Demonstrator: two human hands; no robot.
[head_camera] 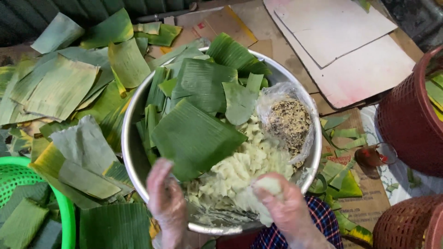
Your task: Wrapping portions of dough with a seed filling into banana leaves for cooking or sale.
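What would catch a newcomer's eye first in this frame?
The big metal bowl at centre, piled with cut green banana leaves over pale dough pieces, with a plastic bag of speckled filling on its right. At the near rim, the gloved right hand holds a dough lump and the gloved left hand rests beside it. More loose leaves cover the left.

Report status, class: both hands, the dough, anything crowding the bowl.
Right hand, gloved, cupping a pale dough lump. Left hand, gloved, on the metal bowl rim, holding nothing visible. Banana leaves and a filling bag crowd the bowl.
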